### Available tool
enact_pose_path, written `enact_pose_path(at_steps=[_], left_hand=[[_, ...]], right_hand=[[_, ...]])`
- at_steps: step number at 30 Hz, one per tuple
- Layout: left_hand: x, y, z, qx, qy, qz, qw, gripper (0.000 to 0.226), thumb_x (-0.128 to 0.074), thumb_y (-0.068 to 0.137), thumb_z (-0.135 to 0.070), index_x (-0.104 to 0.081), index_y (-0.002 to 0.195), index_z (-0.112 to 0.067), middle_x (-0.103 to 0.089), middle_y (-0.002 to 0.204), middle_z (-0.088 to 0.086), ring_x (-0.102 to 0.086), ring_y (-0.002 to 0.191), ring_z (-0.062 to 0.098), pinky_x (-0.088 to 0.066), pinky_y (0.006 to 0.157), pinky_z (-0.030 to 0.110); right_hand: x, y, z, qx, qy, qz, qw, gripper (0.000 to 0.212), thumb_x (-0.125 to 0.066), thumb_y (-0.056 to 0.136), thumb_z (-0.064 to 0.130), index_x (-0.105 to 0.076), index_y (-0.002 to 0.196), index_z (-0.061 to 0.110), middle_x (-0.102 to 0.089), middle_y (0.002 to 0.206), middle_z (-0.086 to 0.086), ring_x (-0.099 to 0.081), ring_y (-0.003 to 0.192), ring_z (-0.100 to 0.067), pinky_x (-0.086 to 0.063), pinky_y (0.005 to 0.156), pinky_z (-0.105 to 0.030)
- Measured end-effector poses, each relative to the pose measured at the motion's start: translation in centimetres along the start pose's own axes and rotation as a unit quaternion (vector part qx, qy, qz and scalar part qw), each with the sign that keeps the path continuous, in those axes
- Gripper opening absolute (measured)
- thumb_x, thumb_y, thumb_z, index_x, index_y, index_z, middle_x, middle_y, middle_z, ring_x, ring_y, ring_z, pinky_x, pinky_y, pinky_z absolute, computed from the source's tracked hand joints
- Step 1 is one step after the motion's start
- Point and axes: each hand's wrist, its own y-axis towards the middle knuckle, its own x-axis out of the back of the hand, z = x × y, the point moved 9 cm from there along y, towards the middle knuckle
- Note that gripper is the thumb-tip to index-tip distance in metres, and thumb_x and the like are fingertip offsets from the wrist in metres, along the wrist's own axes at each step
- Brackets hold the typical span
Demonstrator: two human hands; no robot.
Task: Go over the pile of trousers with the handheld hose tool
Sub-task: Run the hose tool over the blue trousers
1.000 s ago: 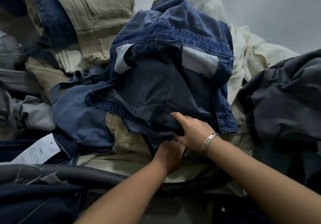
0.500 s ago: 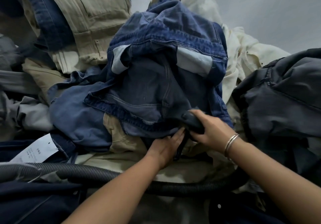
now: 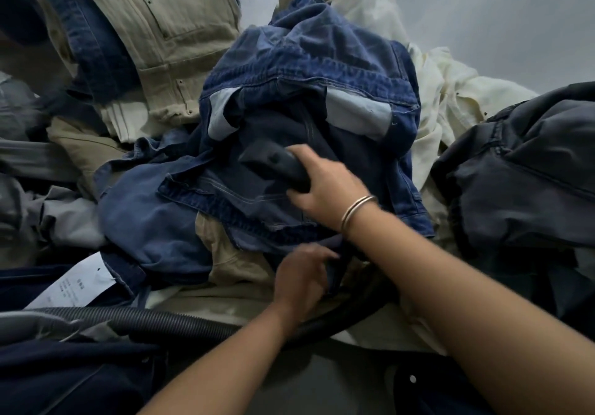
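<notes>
Denim trousers, blue and deeply creased, with paler pocket linings turned out, are heaped at the middle of a pile of trousers. A dark, smooth plastic nozzle is pressed flat against this denim and is gripped by the right hand, whose fingers are curled round its handle; two thin metal bangles are worn at that wrist. A fold of dark cloth at the denim's lower edge is pinched by the left hand. A black ribbed hose is laid across the near side of the pile. Beige ribbed trousers, cream trousers and dark grey trousers are piled around, and a white paper tag is seen at the left.
</notes>
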Motion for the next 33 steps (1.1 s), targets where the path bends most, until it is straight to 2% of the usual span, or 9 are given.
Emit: enact_pose_path(at_steps=[4, 6, 8, 12, 17, 21, 25, 29, 33], left_hand=[[8.0, -4.7, 8.7, 0.374, -0.132, -0.371, 0.840, 0.031, -0.059, 0.082, 0.000, -0.059, 0.113, -0.001, -0.056, 0.117, 0.021, -0.055, 0.107, 0.033, -0.043, 0.091, 0.037], [5.8, -6.3, 12.5, 0.538, -0.322, -0.345, 0.698, 0.051, -0.068, 0.085, -0.020, -0.051, 0.130, -0.005, -0.048, 0.133, 0.017, -0.053, 0.115, 0.035, -0.046, 0.099, 0.044], [4.2, -5.6, 13.5, 0.559, -0.436, -0.268, 0.652, 0.060, -0.070, 0.084, -0.038, -0.052, 0.132, -0.009, -0.052, 0.131, 0.013, -0.057, 0.111, 0.032, -0.051, 0.093, 0.045], [4.3, -5.1, 13.5, 0.550, -0.451, -0.176, 0.681, 0.055, -0.067, 0.084, -0.049, -0.053, 0.124, -0.014, -0.058, 0.097, 0.000, -0.054, 0.080, 0.016, -0.046, 0.063, 0.029], [5.2, -3.9, 13.4, 0.541, -0.398, -0.167, 0.722, 0.045, -0.063, 0.091, -0.034, -0.054, 0.127, -0.008, -0.061, 0.105, 0.006, -0.057, 0.086, 0.021, -0.050, 0.071, 0.031], [6.3, -3.0, 11.6, 0.423, -0.584, -0.255, 0.644, 0.024, -0.058, 0.091, -0.022, -0.067, 0.111, -0.012, -0.066, 0.112, 0.010, -0.062, 0.106, 0.027, -0.049, 0.094, 0.038], [5.1, -3.3, 9.0, 0.332, -0.734, -0.185, 0.562, 0.039, -0.046, 0.092, -0.043, -0.070, 0.098, -0.014, -0.073, 0.094, 0.011, -0.072, 0.084, 0.025, -0.054, 0.081, 0.034], [5.0, -1.2, 5.9, 0.336, -0.659, -0.078, 0.668, 0.096, -0.052, 0.060, -0.079, -0.059, 0.124, -0.009, -0.066, 0.118, 0.020, -0.063, 0.110, 0.037, -0.044, 0.101, 0.050], [7.2, 1.3, 4.7, 0.301, -0.522, -0.087, 0.794, 0.038, -0.055, 0.094, -0.019, -0.056, 0.126, 0.001, -0.063, 0.122, 0.022, -0.059, 0.115, 0.038, -0.041, 0.106, 0.052]], right_hand=[[3.1, -1.3, -2.8, -0.046, 0.025, 0.009, 0.999, 0.053, -0.066, 0.081, 0.031, -0.041, 0.128, 0.032, -0.067, 0.101, -0.009, -0.064, 0.090, -0.034, -0.054, 0.077, -0.046], [3.2, -3.1, -4.4, -0.077, 0.045, 0.008, 0.996, 0.051, -0.068, 0.081, 0.030, -0.043, 0.126, 0.031, -0.066, 0.096, -0.006, -0.065, 0.087, -0.032, -0.054, 0.076, -0.044], [2.9, -4.9, -5.7, -0.099, 0.055, 0.000, 0.994, 0.051, -0.069, 0.080, 0.030, -0.044, 0.125, 0.033, -0.063, 0.090, 0.000, -0.064, 0.083, -0.026, -0.053, 0.073, -0.038], [2.3, -7.5, -7.6, -0.130, 0.069, -0.015, 0.989, 0.052, -0.071, 0.078, 0.031, -0.045, 0.122, 0.034, -0.058, 0.087, 0.006, -0.055, 0.077, -0.015, -0.043, 0.069, -0.026], [1.8, -8.6, -7.4, -0.132, 0.078, -0.015, 0.988, 0.053, -0.073, 0.078, 0.028, -0.048, 0.124, 0.030, -0.057, 0.082, 0.007, -0.049, 0.066, -0.007, -0.036, 0.054, -0.001], [3.0, -9.3, -7.3, -0.135, 0.089, -0.029, 0.986, 0.050, -0.074, 0.078, 0.024, -0.050, 0.122, 0.028, -0.052, 0.076, 0.025, -0.045, 0.064, 0.012, -0.035, 0.058, 0.003], [4.2, -9.8, -6.7, -0.128, 0.089, -0.040, 0.987, 0.049, -0.074, 0.077, 0.022, -0.052, 0.120, 0.027, -0.051, 0.076, 0.028, -0.046, 0.062, 0.017, -0.034, 0.059, 0.003], [4.7, -9.9, -5.5, -0.105, 0.094, -0.018, 0.990, 0.051, -0.074, 0.078, 0.024, -0.050, 0.123, 0.028, -0.052, 0.079, 0.026, -0.047, 0.067, 0.014, -0.035, 0.060, 0.002], [5.5, -10.0, -5.0, -0.094, 0.102, -0.017, 0.990, 0.053, -0.076, 0.077, 0.024, -0.050, 0.124, 0.027, -0.054, 0.080, 0.025, -0.049, 0.069, 0.012, -0.035, 0.063, 0.002]])
